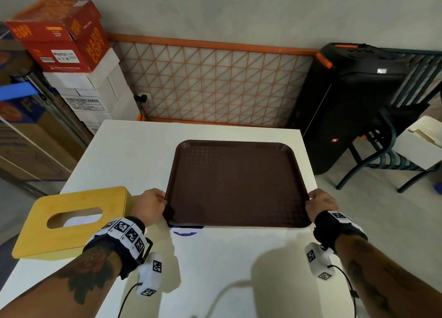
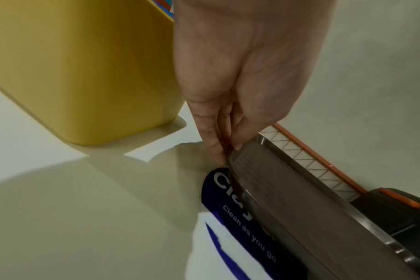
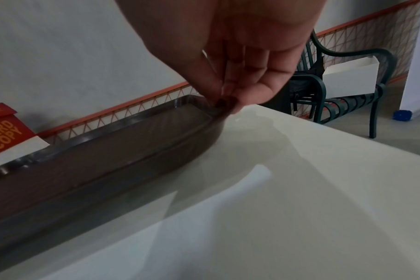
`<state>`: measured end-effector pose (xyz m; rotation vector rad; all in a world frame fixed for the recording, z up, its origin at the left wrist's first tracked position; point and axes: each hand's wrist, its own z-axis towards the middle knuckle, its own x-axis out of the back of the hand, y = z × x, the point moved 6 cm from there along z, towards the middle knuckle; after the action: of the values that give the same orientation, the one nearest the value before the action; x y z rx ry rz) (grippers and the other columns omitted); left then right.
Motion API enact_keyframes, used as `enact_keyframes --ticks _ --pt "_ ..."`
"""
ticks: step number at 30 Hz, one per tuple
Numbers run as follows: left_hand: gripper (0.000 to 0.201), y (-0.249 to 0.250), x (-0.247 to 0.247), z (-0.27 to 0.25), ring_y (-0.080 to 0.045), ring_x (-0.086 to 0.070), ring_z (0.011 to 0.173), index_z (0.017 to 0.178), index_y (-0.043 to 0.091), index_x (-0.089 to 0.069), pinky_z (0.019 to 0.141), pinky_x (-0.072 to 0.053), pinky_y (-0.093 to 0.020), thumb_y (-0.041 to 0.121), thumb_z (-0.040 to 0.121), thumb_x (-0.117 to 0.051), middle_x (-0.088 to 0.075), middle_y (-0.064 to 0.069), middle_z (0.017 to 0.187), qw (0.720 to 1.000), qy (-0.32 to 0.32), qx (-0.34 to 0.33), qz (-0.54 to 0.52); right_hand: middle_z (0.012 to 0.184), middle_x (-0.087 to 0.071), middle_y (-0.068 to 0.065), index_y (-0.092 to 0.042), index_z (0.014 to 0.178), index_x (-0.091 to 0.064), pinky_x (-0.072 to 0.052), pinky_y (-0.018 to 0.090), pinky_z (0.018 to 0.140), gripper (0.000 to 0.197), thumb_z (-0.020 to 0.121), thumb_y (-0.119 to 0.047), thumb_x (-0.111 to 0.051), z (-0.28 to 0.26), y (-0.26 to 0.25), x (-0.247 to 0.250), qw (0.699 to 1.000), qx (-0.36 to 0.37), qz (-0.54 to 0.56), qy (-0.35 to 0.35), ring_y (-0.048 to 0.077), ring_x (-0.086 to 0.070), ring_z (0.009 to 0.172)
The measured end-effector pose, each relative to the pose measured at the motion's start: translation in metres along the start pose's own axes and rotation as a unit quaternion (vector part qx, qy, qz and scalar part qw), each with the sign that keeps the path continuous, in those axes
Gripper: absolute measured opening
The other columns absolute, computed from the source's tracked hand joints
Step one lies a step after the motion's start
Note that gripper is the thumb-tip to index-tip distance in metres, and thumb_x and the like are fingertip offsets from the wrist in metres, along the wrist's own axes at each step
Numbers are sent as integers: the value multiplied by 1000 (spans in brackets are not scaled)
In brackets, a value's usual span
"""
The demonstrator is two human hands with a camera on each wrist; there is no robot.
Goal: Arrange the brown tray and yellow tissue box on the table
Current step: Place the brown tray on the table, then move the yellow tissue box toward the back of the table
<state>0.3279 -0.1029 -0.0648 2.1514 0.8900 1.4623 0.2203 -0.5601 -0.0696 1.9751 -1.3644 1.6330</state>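
Note:
A dark brown tray (image 1: 236, 183) lies flat in the middle of the white table (image 1: 134, 150). My left hand (image 1: 153, 204) pinches its left rim near the front corner, thumb above and fingers (image 2: 212, 140) below the tray rim (image 2: 300, 199). My right hand (image 1: 319, 203) pinches the right rim the same way, fingertips (image 3: 224, 102) at the tray corner (image 3: 132, 144). The yellow tissue box (image 1: 71, 219) with an oval slot stands at the table's left front edge, just left of my left wrist; its side (image 2: 84, 66) fills the left wrist view.
A blue and white sticker (image 2: 242, 223) on the table shows under the tray's front left corner. Stacked paper boxes (image 1: 71, 45) stand back left, a black speaker (image 1: 346, 107) and a dark chair (image 1: 394, 150) with a white box (image 3: 350, 77) to the right.

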Motion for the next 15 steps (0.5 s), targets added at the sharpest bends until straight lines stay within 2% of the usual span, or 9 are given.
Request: enact_keyframes --ticks 3,5,7,9,11,15 --pt "25 2 -7 -3 -34 -65 99 106 -2 -65 86 -48 -34 -7 85 -53 -71 -20 103 1000 -25 -8 -9 123 -58 20 -7 114 -59 -47 36 92 32 83 -5 -51 -1 0 0 1000 0 -23 -2 37 -56 112" --pt "28 3 -10 -7 -34 -65 102 109 -1 -65 93 -50 -39 -7 84 -54 -71 -20 106 999 -44 -10 -19 128 -55 20 -9 120 -57 -47 38 96 39 83 -3 -48 -4 1 -1 999 0 -29 -14 37 -54 116" --pt "34 3 -10 -13 -34 -62 112 120 -2 -60 102 -47 -43 0 86 -59 -68 -20 117 998 -50 -3 -25 134 -52 18 -12 125 -55 -47 40 100 43 84 -5 -46 -9 1 -1 999 0 -23 -25 37 -53 119" --pt "45 4 -9 -20 -33 -55 122 131 -1 -52 107 -41 -40 7 87 -61 -60 -20 130 998 -51 13 -36 136 -49 17 -12 129 -51 -45 41 102 45 84 -8 -48 -15 -1 0 999 4 -18 -27 37 -51 121" --pt "51 8 -5 -31 -31 -51 126 136 1 -47 107 -37 -37 14 89 -62 -55 -18 137 997 -56 14 -43 135 -45 16 -11 132 -47 -43 42 104 49 84 -14 -53 -25 -8 5 999 18 -25 -17 37 -48 122" --pt "48 15 23 -59 -22 -54 124 132 11 -53 103 -40 -31 25 88 -64 -58 -8 135 996 -51 -30 -70 127 -46 13 -15 131 -47 -41 42 103 50 83 -21 -59 -55 -43 13 995 100 -17 10 34 -47 119"
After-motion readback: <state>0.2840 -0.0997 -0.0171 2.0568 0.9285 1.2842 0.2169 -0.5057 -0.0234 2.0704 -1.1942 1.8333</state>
